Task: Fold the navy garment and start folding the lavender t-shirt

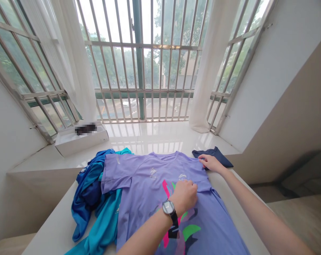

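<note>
A light purple T-shirt [139, 200] lies spread front up, its neckline toward the window. Its left-hand sleeve is stretched out flat, while the sleeve on the right side looks folded inward. My left hand [186, 194], with a watch [168, 207] on the wrist, is closed on the shirt's chest just below the white logo; its fingertips are hidden behind the knuckles. At the shirt's right shoulder edge, my right hand [210, 163] pinches the fabric between thumb and fingers.
Blue and teal clothes [87, 202] lie heaped left of the shirt. A folded navy garment [221, 158] sits beyond my right hand. A white box [82, 142] with a blurred dark item stands on the windowsill [150, 136], under barred windows and white curtains [207, 71].
</note>
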`<state>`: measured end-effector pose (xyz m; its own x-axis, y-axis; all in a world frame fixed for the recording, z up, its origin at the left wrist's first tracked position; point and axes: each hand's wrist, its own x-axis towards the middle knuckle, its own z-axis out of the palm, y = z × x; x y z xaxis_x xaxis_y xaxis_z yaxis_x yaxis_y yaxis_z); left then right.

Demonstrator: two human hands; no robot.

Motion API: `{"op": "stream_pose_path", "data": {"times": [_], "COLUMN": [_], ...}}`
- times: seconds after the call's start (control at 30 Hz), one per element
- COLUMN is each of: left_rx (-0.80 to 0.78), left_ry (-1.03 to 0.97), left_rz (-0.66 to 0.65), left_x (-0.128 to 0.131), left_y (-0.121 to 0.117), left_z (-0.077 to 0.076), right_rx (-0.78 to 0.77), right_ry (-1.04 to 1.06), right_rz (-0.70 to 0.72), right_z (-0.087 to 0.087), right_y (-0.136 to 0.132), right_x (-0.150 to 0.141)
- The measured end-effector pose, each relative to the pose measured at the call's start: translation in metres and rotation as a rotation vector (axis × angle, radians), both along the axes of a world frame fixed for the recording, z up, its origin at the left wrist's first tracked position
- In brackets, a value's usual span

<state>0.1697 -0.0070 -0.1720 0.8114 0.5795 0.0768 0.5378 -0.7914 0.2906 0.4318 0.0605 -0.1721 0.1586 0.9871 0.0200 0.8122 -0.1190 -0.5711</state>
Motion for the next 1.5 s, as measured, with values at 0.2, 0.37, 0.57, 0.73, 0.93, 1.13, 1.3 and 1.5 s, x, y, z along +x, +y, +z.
{"op": "stream_pose_path", "data": {"times": [0.2, 0.37, 0.57, 0.73, 0.93, 1.13, 1.3, 1.5], "left_rx": [0.042, 0.022, 0.008, -0.341, -0.659, -0.747, -0.614, -0.464], "left_ry": [-0.008, -0.015, -0.124, -0.823, -1.647, -1.771, -1.699, -1.598], "left_rz": [0.004, 0.003, 0.072, 0.538, 1.18, 1.127, 1.122, 1.211], "left_x": [0.015, 0.018, -0.03, -0.147, -0.232, -0.235, -0.23, -0.217], "left_y": [-0.005, -0.002, -0.02, -0.043, -0.067, -0.051, -0.03, -0.019], "left_z": [-0.018, -0.022, 0.019, 0.056, 0.028, 0.024, 0.03, 0.024], "right_rx": [-0.086, -0.06, 0.003, 0.13, 0.298, 0.374, 0.387, 0.365], "right_ry": [-0.182, -0.285, -0.317, -0.211, -0.004, 0.162, 0.294, 0.431], "right_rz": [0.019, -0.037, -0.157, -0.161, -0.023, 0.07, 0.077, 0.039], "right_z": [-0.002, 0.0, 0.005, 0.008, 0.019, 0.026, 0.019, 0.015], "right_y": [0.014, 0.013, -0.003, -0.007, 0.022, 0.042, 0.047, 0.056], "right_x": [0.007, 0.003, -0.02, -0.059, -0.129, -0.183, -0.192, -0.175]}}
